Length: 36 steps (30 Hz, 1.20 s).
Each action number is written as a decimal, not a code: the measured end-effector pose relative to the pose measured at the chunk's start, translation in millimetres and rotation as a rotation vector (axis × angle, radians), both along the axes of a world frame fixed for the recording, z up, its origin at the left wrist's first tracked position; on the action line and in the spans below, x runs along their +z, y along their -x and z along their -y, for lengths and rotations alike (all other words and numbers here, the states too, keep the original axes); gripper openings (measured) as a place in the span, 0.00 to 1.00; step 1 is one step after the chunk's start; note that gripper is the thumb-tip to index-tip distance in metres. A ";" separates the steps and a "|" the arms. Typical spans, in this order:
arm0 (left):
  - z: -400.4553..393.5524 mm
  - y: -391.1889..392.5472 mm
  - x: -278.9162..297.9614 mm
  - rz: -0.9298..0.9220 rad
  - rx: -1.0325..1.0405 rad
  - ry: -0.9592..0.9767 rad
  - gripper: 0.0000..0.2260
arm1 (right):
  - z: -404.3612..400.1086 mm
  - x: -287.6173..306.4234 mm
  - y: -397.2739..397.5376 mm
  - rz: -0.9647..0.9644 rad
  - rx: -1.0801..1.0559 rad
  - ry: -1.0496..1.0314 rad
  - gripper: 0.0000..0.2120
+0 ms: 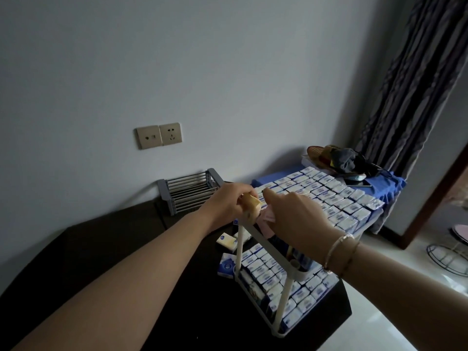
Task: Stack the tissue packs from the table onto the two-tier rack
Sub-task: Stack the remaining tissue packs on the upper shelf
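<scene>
A white two-tier rack point(268, 249) stands on the dark table point(126, 249). Blue-and-white tissue packs point(273, 274) fill its lower tier. Both hands meet above the rack's top rim. My left hand point(225, 203) grips a yellowish tissue pack point(252, 202). My right hand point(298, 219) pinches a pink pack point(266, 216) from above, close beside the yellowish one. Beyond my hands spreads a wide layer of packs point(334, 196); whether it lies on the top tier or on the blue cloth I cannot tell. Two loose packs point(226, 252) lie on the table left of the rack.
A grey wire basket point(187, 191) leans near the wall behind the table. A blue-covered surface point(395, 186) at the right carries a hat and dark clothes point(339, 158). A striped curtain point(417, 84) hangs behind it. A wire stand point(448, 257) sits on the pale floor.
</scene>
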<state>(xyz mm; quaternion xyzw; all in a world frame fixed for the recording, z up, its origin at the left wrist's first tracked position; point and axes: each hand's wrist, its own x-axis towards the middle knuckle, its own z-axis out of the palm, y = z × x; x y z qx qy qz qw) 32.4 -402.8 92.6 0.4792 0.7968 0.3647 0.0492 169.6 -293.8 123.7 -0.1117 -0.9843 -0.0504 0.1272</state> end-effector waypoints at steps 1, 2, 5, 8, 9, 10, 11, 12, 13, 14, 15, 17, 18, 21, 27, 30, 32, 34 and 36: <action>0.4 -0.9 -2.4 0.025 -0.004 -0.028 0.11 | 1.4 -0.3 1.2 0.002 -0.008 -0.010 0.11; 0.7 -2.0 -5.9 0.037 -0.009 -0.056 0.12 | 3.5 0.0 2.9 0.009 -0.012 -0.023 0.12; -4.9 -6.2 -21.9 -0.025 0.028 -0.133 0.14 | 10.8 2.3 9.1 0.031 0.002 -0.084 0.13; -10.1 -7.9 -34.9 0.029 0.157 -0.211 0.09 | 13.2 3.6 11.5 0.056 0.036 -0.148 0.14; -8.9 -7.1 -38.6 0.077 0.175 -0.224 0.11 | 13.7 3.2 11.8 0.066 0.049 -0.161 0.15; -7.3 -5.4 -42.9 0.093 0.175 -0.215 0.12 | 14.3 2.3 11.8 0.070 0.062 -0.162 0.15; -5.6 -5.3 -46.4 0.062 0.161 -0.189 0.11 | 15.4 0.2 12.1 0.062 0.069 -0.158 0.15; -3.9 -5.2 -49.2 0.032 0.149 -0.159 0.08 | 15.7 -3.0 12.9 0.040 0.071 -0.148 0.16; -2.6 -4.4 -51.5 -0.010 0.150 -0.138 0.06 | 15.5 -7.3 14.0 0.014 0.067 -0.131 0.16; -2.7 -2.7 -52.7 -0.036 0.177 -0.134 0.08 | 15.1 -11.9 15.2 -0.004 0.056 -0.107 0.17; -2.6 -1.1 -52.0 -0.050 0.201 -0.137 0.10 | 13.8 -17.3 16.5 -0.016 0.045 -0.076 0.17; 0.8 -1.9 -43.3 0.059 0.225 -0.177 0.16 | 11.5 -29.8 17.7 -0.032 0.048 -0.021 0.17; 2.5 -1.2 -42.4 0.109 0.220 -0.186 0.18 | 11.1 -34.9 17.2 -0.038 0.066 0.001 0.15; 4.6 -5.6 -42.5 0.110 0.150 -0.152 0.16 | 6.2 -33.5 12.1 -0.048 0.096 0.158 0.12; -4.2 -15.4 -50.5 -0.071 0.091 0.099 0.25 | -10.0 -7.4 -10.0 -0.242 -0.017 0.749 0.12; -5.5 -21.8 -49.5 -0.085 0.139 0.117 0.23 | -10.0 -14.1 -22.2 -0.173 -0.052 0.688 0.16; -4.4 -25.7 -48.7 -0.047 0.148 0.056 0.24 | -10.4 -26.1 -27.7 -0.118 -0.081 0.584 0.17; -1.2 -27.0 -50.5 0.021 0.117 0.013 0.29 | -11.2 -38.5 -30.1 -0.125 -0.084 0.496 0.18; 1.4 -32.8 -50.4 0.031 0.076 0.000 0.29 | -10.6 -47.2 -30.2 -0.194 -0.031 0.416 0.20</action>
